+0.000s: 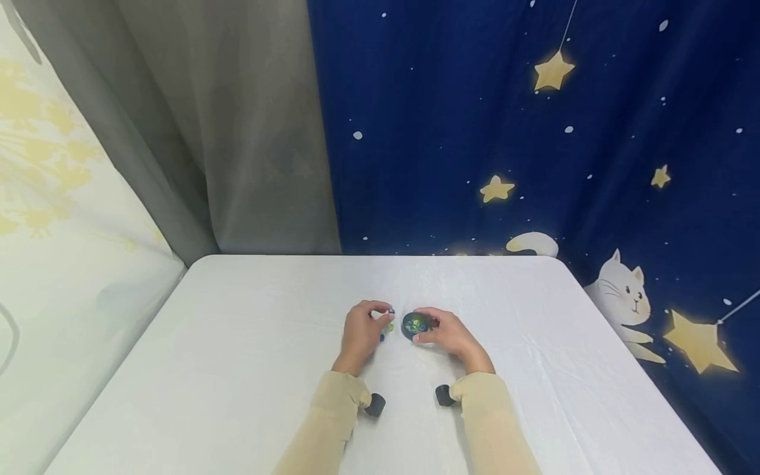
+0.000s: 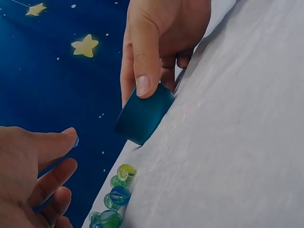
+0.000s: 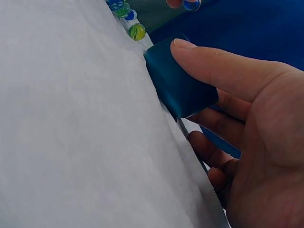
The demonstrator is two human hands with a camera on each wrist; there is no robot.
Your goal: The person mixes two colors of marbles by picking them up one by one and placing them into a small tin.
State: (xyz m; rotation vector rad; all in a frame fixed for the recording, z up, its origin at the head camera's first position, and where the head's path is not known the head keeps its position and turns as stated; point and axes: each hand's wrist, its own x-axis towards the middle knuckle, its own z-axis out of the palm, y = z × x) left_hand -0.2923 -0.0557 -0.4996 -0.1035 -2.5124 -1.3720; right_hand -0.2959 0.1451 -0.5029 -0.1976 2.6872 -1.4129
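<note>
From my feed: white cloth-covered surface (image 1: 237, 369), faint creases at right side. Behind it, dark blue fabric backdrop (image 1: 451, 119) printed with yellow stars and white cartoon cat (image 1: 623, 297) at lower right. Grey curtain (image 1: 237, 132) hangs left of backdrop. Pale cream sheet with yellow floral print (image 1: 53, 198) at far left.

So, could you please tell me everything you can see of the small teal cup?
The teal cup is a small, round, matte, opaque container, seemingly plastic, with slightly tapered walls. It stands upright on the white tablecloth, mouth up; the head view shows marbles inside, blue and green. The right hand holds it, thumb against its side wall. More loose marbles lie on the cloth just to its left, not touching it.
</note>
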